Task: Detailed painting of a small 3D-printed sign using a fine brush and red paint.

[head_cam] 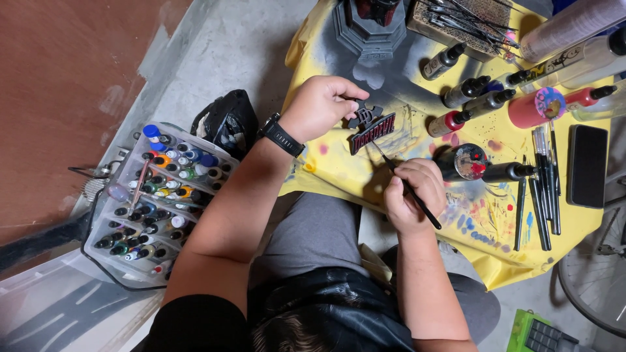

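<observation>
My left hand (318, 104) grips a small dark plaque with red raised lettering (370, 130), holding it just above the yellow paint-stained table (339, 171). A thin black paintbrush (405, 185) sits in my right hand (411, 194), and its tip touches the lower edge of the plaque. I wear a black watch (281, 134) on the left wrist. A round paint-smeared palette lid (471, 161) lies just right of the right hand.
Paint bottles (462, 91) and a row of brushes (542, 189) cover the table's right side, beside a black phone (587, 165). A grey statue base (369, 26) stands at the back. A clear box of paint bottles (156, 195) and a black bag (225, 120) sit on the floor at left.
</observation>
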